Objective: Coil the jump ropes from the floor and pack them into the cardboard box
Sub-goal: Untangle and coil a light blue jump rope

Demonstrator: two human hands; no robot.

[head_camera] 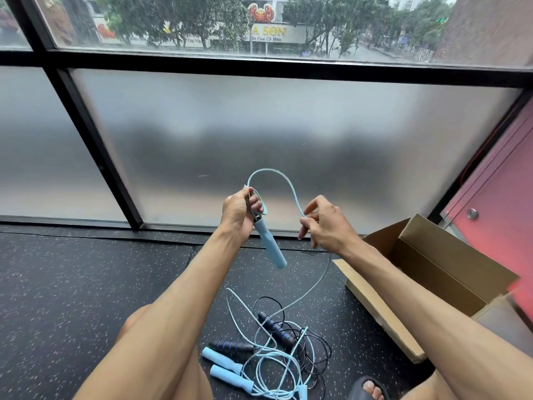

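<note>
My left hand (240, 213) grips the top of a light blue jump rope handle (269, 246), which hangs down from it, together with a small loop of the cord. The light blue cord (284, 180) arches from that hand over to my right hand (323, 223), which pinches it. From there the cord drops to the floor. Below lies a tangled pile (277, 353) with two light blue handles, two black and blue handles, and black and blue cords. An open cardboard box (427, 272) stands on the floor to the right.
Frosted glass panels in black frames (92, 140) close off the front. The floor is black speckled rubber (86, 284). A pink wall panel (501, 203) stands behind the box. My knees and a sandalled foot (369, 388) are at the bottom edge.
</note>
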